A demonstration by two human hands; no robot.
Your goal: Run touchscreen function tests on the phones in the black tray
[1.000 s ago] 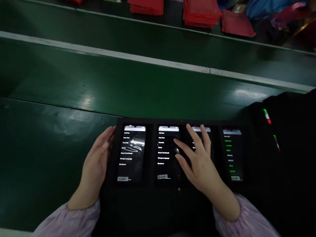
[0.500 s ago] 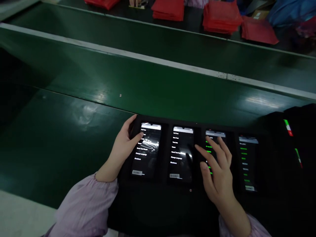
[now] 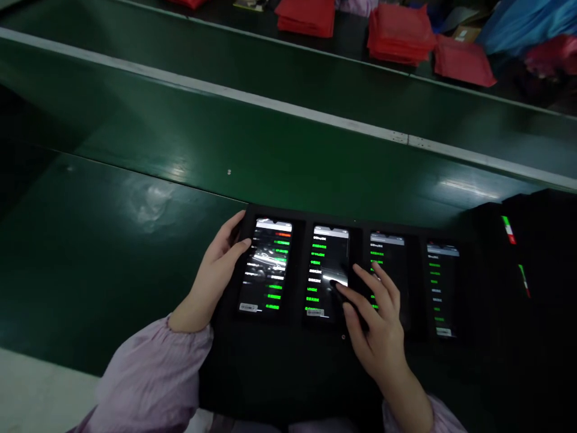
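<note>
Several smartphones lie face up in a row, set into the slots of a black tray (image 3: 270, 355). My left hand (image 3: 214, 273) grips the tray's left end, its thumb beside the leftmost smartphone (image 3: 265, 264). That screen shows green, white and red lines of text. My right hand (image 3: 378, 319) is open with fingers spread, and its index fingertip is at the screen of the second smartphone (image 3: 324, 258), which lists green and white lines. The third smartphone (image 3: 387, 240) is partly hidden behind my right fingers. A rightmost smartphone (image 3: 442, 288) shows a similar list.
Dark stacked trays (image 3: 541, 240) stand at the right, with bright screen edges showing. The green work surface (image 3: 112, 240) runs along a pale rail (image 3: 252, 102). Stacks of red bags (image 3: 399, 33) and a blue plastic bag (image 3: 532, 27) lie beyond it.
My right hand has moved left and down onto the second smartphone. The first two screens have switched from a white menu to lists of coloured lines. My left hand keeps its hold.
</note>
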